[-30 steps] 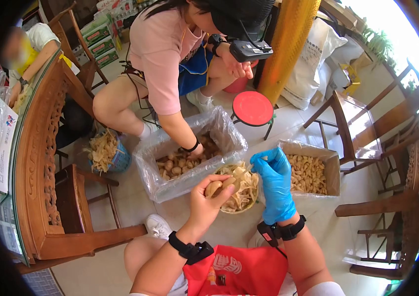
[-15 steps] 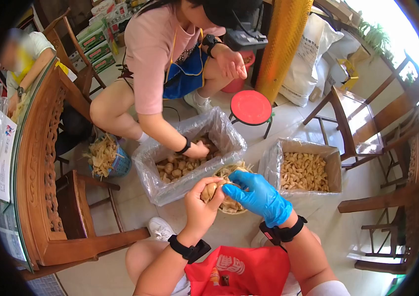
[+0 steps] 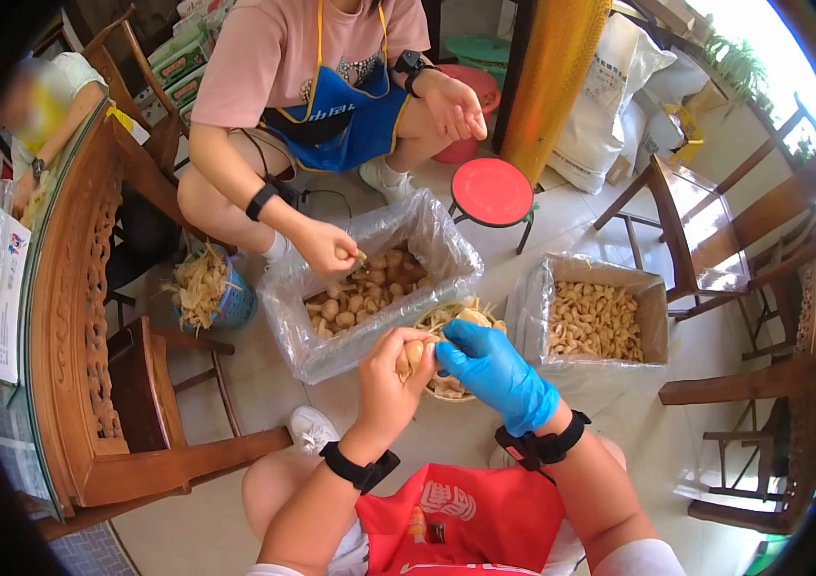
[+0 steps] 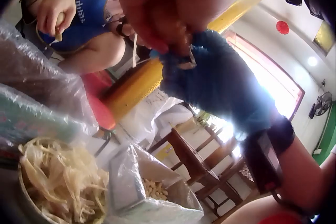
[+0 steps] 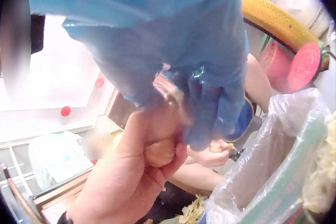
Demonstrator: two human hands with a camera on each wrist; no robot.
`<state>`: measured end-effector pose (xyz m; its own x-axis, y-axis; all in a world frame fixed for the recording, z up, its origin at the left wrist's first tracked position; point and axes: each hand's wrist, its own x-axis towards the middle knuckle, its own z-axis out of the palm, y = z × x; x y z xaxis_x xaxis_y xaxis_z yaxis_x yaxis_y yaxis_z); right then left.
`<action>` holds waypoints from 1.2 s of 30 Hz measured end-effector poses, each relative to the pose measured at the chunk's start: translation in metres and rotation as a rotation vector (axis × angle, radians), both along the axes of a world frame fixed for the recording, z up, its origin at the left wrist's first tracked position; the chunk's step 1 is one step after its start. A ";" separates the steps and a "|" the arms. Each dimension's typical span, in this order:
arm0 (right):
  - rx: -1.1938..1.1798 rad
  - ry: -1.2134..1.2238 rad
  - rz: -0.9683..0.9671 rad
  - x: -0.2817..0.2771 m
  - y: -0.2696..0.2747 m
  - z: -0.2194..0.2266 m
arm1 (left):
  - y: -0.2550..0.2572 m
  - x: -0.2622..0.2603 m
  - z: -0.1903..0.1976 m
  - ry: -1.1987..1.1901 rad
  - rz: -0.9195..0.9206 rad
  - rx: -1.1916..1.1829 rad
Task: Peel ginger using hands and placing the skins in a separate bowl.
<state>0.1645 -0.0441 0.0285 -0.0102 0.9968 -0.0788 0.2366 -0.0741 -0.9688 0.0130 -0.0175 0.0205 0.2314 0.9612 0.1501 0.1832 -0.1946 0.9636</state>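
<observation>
Two hands are counted at work, one bare left hand (image 3: pixel 389 389) and one blue-gloved right hand (image 3: pixel 504 379), and at least one pale-brown piece (image 3: pixel 413 357) is held between them. Two lined boxes are seen: one box (image 3: pixel 350 353) beyond the left hand, one box (image 3: pixel 655 322) out past the right hand; their pieces are too many to be counted. Two containers of peelings are found, one round basin (image 4: pixel 24 188) just beyond the hands and one blue basket (image 3: pixel 237 302) well left of the left hand. One red stool (image 3: pixel 492 191) is seen beyond the right hand, with one yellow pillar (image 3: pixel 557 86) farther out.
</observation>
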 end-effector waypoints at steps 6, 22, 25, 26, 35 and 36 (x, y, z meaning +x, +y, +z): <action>0.293 -0.227 -0.144 -0.004 0.003 0.012 | 0.008 -0.009 0.027 0.289 -0.056 0.285; 0.262 -0.528 0.028 0.011 -0.003 0.020 | 0.005 -0.013 0.021 0.502 -0.091 0.426; 0.149 -0.585 -0.139 0.020 -0.002 0.016 | 0.008 -0.015 0.021 0.506 -0.056 0.378; 0.143 -0.578 -0.142 0.023 -0.002 0.014 | 0.008 -0.015 0.020 0.500 -0.048 0.353; 0.130 -0.422 0.006 0.018 -0.007 0.018 | 0.004 -0.003 0.023 0.350 -0.202 0.113; 0.152 -0.411 0.003 0.017 -0.007 0.017 | 0.002 -0.002 0.020 0.351 -0.201 0.113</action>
